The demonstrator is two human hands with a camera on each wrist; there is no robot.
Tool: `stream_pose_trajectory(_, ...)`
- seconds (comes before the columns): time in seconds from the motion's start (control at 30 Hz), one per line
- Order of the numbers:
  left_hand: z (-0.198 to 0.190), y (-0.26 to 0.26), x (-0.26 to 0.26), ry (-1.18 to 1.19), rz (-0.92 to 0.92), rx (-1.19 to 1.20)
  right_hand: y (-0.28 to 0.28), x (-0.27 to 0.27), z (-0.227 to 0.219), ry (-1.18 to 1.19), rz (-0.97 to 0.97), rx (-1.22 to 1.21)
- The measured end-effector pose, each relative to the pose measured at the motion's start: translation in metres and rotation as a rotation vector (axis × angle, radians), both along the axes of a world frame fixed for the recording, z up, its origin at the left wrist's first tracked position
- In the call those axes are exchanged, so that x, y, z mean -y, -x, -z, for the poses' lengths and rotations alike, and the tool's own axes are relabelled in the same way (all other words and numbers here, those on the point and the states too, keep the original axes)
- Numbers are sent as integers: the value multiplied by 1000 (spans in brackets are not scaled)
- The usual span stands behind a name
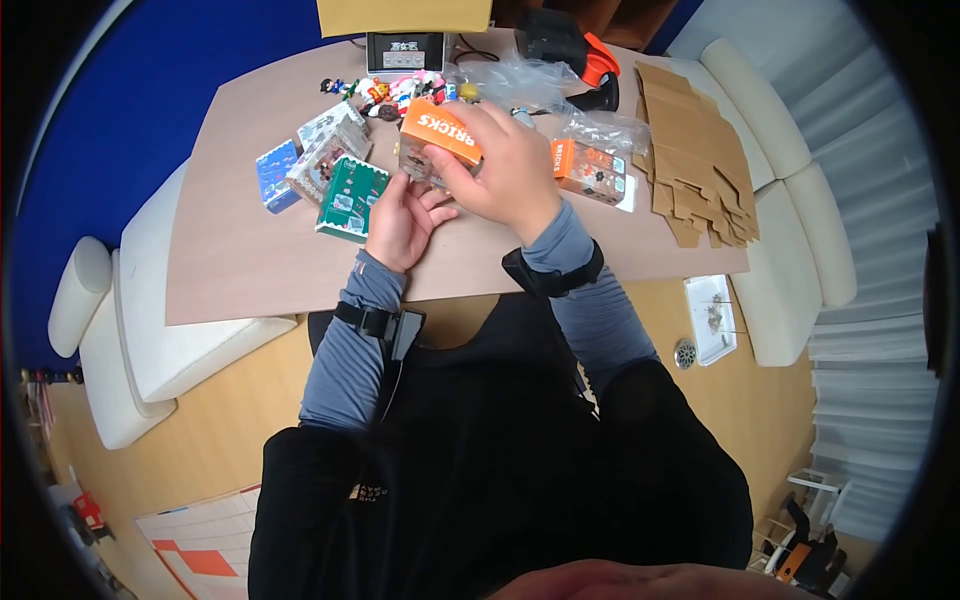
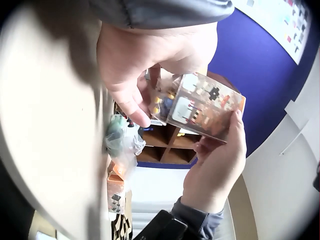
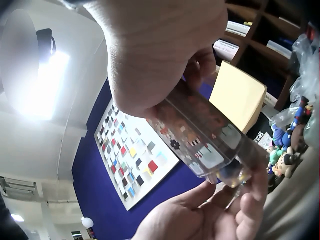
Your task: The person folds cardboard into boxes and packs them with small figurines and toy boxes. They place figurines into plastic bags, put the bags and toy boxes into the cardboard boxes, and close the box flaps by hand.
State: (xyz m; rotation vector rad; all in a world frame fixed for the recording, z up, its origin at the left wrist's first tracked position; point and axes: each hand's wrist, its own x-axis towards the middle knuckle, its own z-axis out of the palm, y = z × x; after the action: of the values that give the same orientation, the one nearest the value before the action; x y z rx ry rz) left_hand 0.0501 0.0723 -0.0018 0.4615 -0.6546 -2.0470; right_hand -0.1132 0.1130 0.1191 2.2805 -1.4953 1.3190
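My right hand (image 1: pixel 508 178) grips a small box with an orange "BRICKS" end (image 1: pixel 438 128), tilted above the table. In the left wrist view, the box's printed side (image 2: pixel 207 107) shows an orange and black brick figure. A clear bag of small yellow and dark blue pieces (image 2: pixel 163 106) pokes out of its lower end. Just below that end, my left hand (image 1: pixel 403 222) is turned palm up with its fingers spread and loosely bent. In the right wrist view, the left fingers (image 3: pixel 257 175) lie right at the bag.
Left of my hands lie a green box (image 1: pixel 350 200), a blue box (image 1: pixel 277 178) and pale boxes (image 1: pixel 330 135). Toy figures (image 1: pixel 400 92) and plastic wrapping (image 1: pixel 520 80) lie behind. A second orange box (image 1: pixel 590 170) and flattened cardboard (image 1: pixel 697 155) are on the right.
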Motion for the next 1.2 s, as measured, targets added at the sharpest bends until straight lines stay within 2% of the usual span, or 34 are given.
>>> stream_pose_trajectory(0.07,-1,1,-1,-47,-3,-61,-2,2,1,72,-4,131)
stream_pose_trajectory(0.2,6,-3,3,-3,52,-147,7,15,18,108,20,185)
stream_pose_trajectory(0.27,15,-6,4,19,59,-134,29,12,24,150,162,356)
stream_pose_trajectory(0.3,16,-7,3,14,67,-142,41,7,24,148,170,347)
stream_pose_trajectory(0.37,14,-7,4,-52,9,-74,74,-3,17,-122,272,686)
stream_pose_trajectory(0.43,10,-4,3,-60,-2,-58,119,-9,30,-187,384,744)
stream_pose_trajectory(0.5,6,-2,3,-3,-37,100,167,-13,62,-103,407,752)
stream_pose_trajectory(0.57,0,8,3,-19,-60,148,210,-21,93,-122,662,605)
stream_pose_trajectory(0.6,-1,12,6,19,-84,304,218,-26,99,-124,664,600)
stream_pose_trajectory(0.63,-2,17,10,59,-109,461,225,-30,105,-223,699,683)
stream_pose_trajectory(0.77,-9,30,13,101,-154,647,217,-43,95,-495,718,919)
stream_pose_trajectory(0.83,-13,21,11,245,-92,884,219,-48,98,-498,758,859)
stream_pose_trajectory(0.9,-4,6,10,785,-388,1258,230,-48,108,-511,786,805)
stream_pose_trajectory(0.93,-35,1,-6,678,-415,1161,242,-49,116,-407,808,667)
stream_pose_trajectory(0.97,-41,-11,-5,673,-416,1186,244,-48,125,-301,828,531)
stream_pose_trajectory(1.03,-47,-35,1,1102,-870,1451,223,-56,103,-318,878,494)
stream_pose_trajectory(1.1,-52,-59,4,1016,-884,1462,207,-62,82,-320,930,448)
stream_pose_trajectory(1.17,-54,-79,1,834,-885,1748,193,-63,72,-30,973,326)
stream_pose_trajectory(1.2,-56,-84,-3,837,-885,1754,180,-62,66,111,917,308)
